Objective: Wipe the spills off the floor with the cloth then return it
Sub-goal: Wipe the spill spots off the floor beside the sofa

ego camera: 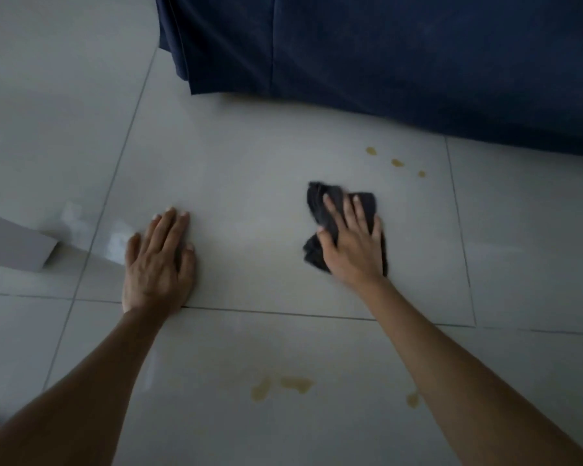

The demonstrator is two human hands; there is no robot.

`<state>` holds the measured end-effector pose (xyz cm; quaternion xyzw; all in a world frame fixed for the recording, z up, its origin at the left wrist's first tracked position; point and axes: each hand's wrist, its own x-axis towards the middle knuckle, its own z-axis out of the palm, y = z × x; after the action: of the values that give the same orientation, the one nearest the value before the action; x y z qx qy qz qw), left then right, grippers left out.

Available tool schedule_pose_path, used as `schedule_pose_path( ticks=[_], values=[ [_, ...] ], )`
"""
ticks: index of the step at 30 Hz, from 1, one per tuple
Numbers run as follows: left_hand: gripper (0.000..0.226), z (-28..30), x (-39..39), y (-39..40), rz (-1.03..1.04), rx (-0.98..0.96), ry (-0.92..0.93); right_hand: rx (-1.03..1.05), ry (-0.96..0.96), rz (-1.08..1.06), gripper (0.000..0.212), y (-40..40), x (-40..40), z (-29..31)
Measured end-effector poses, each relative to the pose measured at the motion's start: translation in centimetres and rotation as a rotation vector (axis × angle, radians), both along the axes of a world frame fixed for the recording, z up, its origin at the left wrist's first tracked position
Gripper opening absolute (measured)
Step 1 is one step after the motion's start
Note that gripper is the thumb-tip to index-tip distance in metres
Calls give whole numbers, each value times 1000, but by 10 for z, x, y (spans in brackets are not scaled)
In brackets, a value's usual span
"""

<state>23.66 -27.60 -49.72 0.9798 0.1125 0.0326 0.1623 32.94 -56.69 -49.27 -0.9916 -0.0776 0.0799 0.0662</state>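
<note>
Cloth [315,206] — under flat right hand [354,250]

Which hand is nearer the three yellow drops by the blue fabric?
Right. The right hand, on the cloth, sits just short of the drops; left hand lies flat on the floor, far left.

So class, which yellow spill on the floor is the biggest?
The smeared patch low in the middle of the view. The three drops by the blue cover and the spot beside the right forearm are much smaller.
</note>
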Motion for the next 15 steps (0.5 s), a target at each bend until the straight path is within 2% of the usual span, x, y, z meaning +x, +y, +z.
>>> schedule_pose_path(
  ticks=[2, 3, 8, 15],
  values=[
    [57, 0, 0, 1, -1, -4, 5, -14, 11, 137, 59, -32, -24, 0],
    [58, 0, 0, 1, 0, -6, 9, -28, 16, 126, 60, -55, -32, 1],
    [58, 0, 0, 0, 6, -7, 15, -87, 65, -234, 67, -142, -16, 4],
    [59, -3, 0, 1, 9, -12, 11, -30, 98, -562, 61, -125, 59, -1]
  ],
)
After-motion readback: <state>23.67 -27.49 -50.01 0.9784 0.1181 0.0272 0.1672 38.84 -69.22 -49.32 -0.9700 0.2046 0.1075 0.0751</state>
